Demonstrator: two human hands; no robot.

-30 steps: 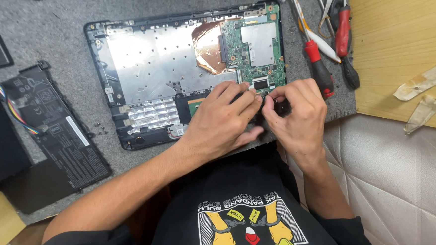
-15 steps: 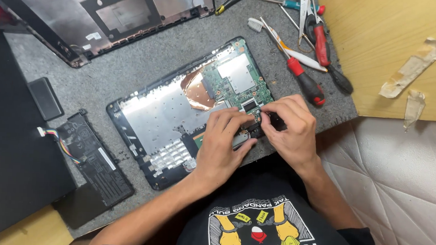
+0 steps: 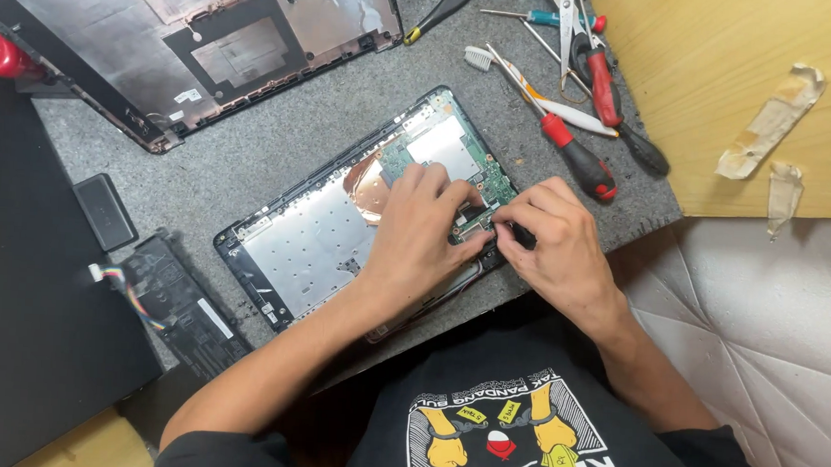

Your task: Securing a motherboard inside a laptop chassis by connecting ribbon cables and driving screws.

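Laptop chassis (image 3: 311,242) now lower, opened, board bared

Grey felt-topped bench (image 3: 278,150), pale wood panel (image 3: 757,52) (old tape stuck on), white quilted padding (image 3: 762,318).

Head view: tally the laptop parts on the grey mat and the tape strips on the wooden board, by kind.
Opened laptop base: 1
Detached bottom cover: 1
Battery pack: 1
Tape strips: 2
Total: 5
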